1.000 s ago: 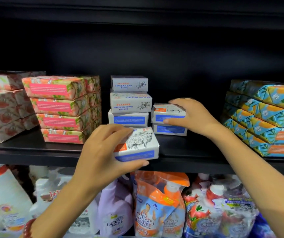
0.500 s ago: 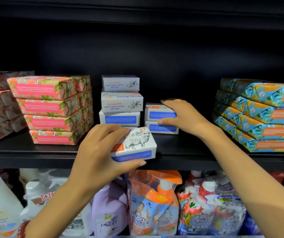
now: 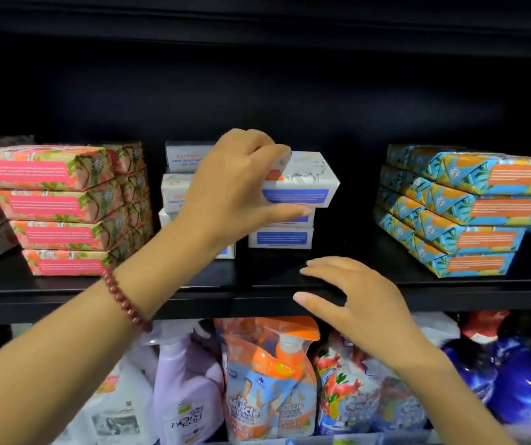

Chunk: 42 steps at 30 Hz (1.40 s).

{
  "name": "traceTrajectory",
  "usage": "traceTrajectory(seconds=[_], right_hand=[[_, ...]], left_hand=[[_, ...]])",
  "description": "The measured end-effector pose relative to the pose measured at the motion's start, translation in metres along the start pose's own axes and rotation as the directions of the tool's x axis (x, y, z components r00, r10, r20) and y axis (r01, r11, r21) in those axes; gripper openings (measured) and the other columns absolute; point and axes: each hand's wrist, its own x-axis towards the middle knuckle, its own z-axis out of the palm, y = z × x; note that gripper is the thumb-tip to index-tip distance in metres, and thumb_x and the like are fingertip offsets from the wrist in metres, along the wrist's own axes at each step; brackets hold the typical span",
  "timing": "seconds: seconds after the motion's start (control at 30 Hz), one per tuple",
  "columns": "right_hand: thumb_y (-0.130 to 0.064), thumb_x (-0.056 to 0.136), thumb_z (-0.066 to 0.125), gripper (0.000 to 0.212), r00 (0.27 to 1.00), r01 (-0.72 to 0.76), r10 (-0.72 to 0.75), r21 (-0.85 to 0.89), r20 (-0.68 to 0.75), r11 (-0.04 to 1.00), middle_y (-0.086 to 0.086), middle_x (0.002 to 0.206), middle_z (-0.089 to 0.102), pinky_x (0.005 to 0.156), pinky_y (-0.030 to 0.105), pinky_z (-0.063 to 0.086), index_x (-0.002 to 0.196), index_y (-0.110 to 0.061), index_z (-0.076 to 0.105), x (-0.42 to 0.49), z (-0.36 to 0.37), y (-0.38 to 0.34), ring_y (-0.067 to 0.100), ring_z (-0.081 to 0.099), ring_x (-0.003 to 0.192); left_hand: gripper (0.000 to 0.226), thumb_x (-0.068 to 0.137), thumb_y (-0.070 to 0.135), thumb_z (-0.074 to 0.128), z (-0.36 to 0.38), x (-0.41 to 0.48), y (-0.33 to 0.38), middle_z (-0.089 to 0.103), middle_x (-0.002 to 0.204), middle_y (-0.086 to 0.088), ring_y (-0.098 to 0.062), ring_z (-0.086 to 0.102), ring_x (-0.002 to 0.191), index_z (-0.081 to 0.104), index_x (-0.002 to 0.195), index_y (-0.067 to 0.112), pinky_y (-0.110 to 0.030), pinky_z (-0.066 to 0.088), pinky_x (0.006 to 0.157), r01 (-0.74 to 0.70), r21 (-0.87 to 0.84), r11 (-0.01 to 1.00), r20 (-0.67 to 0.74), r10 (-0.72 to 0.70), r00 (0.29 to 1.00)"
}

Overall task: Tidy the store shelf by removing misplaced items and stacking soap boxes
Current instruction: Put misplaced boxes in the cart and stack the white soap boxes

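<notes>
You are stacking: your left hand [image 3: 235, 184] grips the white soap box [image 3: 305, 178] just above the short white stack [image 3: 281, 238], at 12 o'clock from your open right hand [image 3: 360, 297]. Next, I think, lower it squarely and free the thumb.

Six white soap boxes [image 3: 280, 239], four pink-wrapped bars [image 3: 48, 171] stacked in front, four blue-wrapped bars [image 3: 482, 207] likewise, probably more behind

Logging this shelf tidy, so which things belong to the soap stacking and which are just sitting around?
In the job: left hand, the white soap box it grips, white box stacks, right hand.
Sitting around: pink soap packs, blue-orange soap packs, cleaner bottles below.
</notes>
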Motion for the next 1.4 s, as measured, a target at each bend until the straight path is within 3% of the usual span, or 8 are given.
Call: traceTrajectory(seconds=[0.17, 0.33, 0.5, 0.8, 0.9, 1.2, 1.27, 1.4], right_hand=[[-0.069, 0.073, 0.04, 0.062, 1.0, 0.008, -0.008, -0.031, 0.0, 0.999, -0.025, 0.132, 0.049, 0.084, -0.003, 0.019, 0.126, -0.04, 0.055, -0.003, 0.002, 0.003, -0.007, 0.034, 0.125], [-0.078, 0.068, 0.029, 0.073, 1.0, -0.004, 0.004, -0.027, 0.006, 1.0, -0.025, 0.131, 0.05, 0.083, -0.002, 0.018, 0.126, -0.041, 0.054, -0.003, 0.003, 0.004, -0.007, 0.036, 0.124], [-0.069, 0.079, 0.05, 0.055, 0.999, -0.017, 0.018, -0.036, 0.04, 0.999, -0.025, 0.132, 0.049, 0.079, -0.004, 0.019, 0.127, -0.042, 0.052, -0.002, 0.0, 0.002, -0.009, 0.037, 0.122], [-0.062, 0.082, 0.051, 0.05, 0.998, -0.02, 0.022, -0.042, 0.051, 0.999, -0.026, 0.133, 0.046, 0.076, -0.005, 0.019, 0.129, -0.044, 0.049, -0.003, -0.001, 0.001, -0.009, 0.036, 0.123], [-0.062, 0.082, 0.051, 0.051, 0.999, -0.019, 0.021, -0.047, 0.044, 0.999, -0.026, 0.133, 0.046, 0.075, -0.006, 0.019, 0.129, -0.044, 0.049, -0.003, -0.001, 0.0, -0.009, 0.036, 0.123], [-0.062, 0.083, 0.049, 0.051, 0.999, -0.013, 0.016, -0.065, 0.043, 0.998, -0.025, 0.136, 0.044, 0.079, -0.002, 0.019, 0.131, -0.043, 0.047, -0.003, 0.0, 0.0, -0.008, 0.035, 0.125], [-0.061, 0.083, 0.05, 0.051, 0.999, -0.006, 0.009, -0.063, 0.043, 0.998, -0.025, 0.135, 0.045, 0.081, -0.001, 0.019, 0.131, -0.043, 0.048, -0.003, 0.0, 0.0, -0.008, 0.035, 0.124], [-0.059, 0.081, 0.054, 0.05, 0.998, 0.013, -0.013, 0.004, 0.064, 1.0, -0.021, 0.129, 0.052, 0.091, 0.009, 0.032, 0.125, -0.036, 0.056, 0.001, -0.006, -0.002, -0.006, 0.041, 0.119]], left_hand=[[0.068, 0.068, 0.063, 0.065, 0.024, 0.019, 0.011, 0.059, 0.108, -0.003, -0.023, 0.05, 0.102, 0.063, 0.114, 0.013, -0.037, 0.047, 0.079, 0.071, 0.065, 0.995, 0.139, -0.079, 0.987], [0.066, 0.072, 0.065, 0.065, 0.039, 0.024, 0.01, 0.058, 0.114, 0.0, -0.02, 0.048, 0.109, 0.057, 0.119, 0.021, -0.031, 0.041, 0.083, 0.157, 0.157, 0.975, 0.257, -0.193, 0.947], [0.063, 0.077, 0.065, 0.06, 0.041, 0.026, 0.011, 0.058, 0.118, 0.0, -0.021, 0.049, 0.112, 0.055, 0.122, 0.022, -0.033, 0.043, 0.084, 0.177, 0.233, 0.956, 0.333, -0.249, 0.91], [0.048, 0.092, 0.038, 0.057, 0.025, 0.002, 0.012, 0.058, 0.124, -0.002, -0.022, 0.049, 0.115, 0.05, 0.134, 0.016, -0.037, 0.044, 0.082, 0.084, 0.239, 0.967, 0.222, -0.139, 0.965], [0.047, 0.096, 0.038, 0.049, 0.027, 0.007, 0.011, 0.054, 0.13, 0.001, -0.02, 0.046, 0.12, 0.043, 0.138, 0.018, -0.035, 0.043, 0.087, 0.116, 0.273, 0.955, 0.268, -0.192, 0.944], [0.04, 0.096, 0.037, 0.049, 0.03, 0.014, 0.008, 0.057, 0.123, -0.001, -0.022, 0.05, 0.113, 0.047, 0.13, 0.016, -0.034, 0.042, 0.084, 0.136, 0.353, 0.926, 0.319, -0.256, 0.913], [0.044, 0.092, 0.036, 0.056, 0.023, 0.005, 0.008, 0.059, 0.123, -0.003, -0.024, 0.052, 0.113, 0.051, 0.13, 0.014, -0.036, 0.044, 0.085, 0.114, 0.307, 0.945, 0.273, -0.202, 0.941], [0.035, 0.081, 0.029, 0.072, 0.004, -0.043, -0.001, 0.069, 0.106, -0.009, -0.029, 0.064, 0.098, 0.068, 0.106, 0.005, -0.038, 0.053, 0.078, 0.078, 0.164, 0.983, 0.035, -0.084, 0.996]])
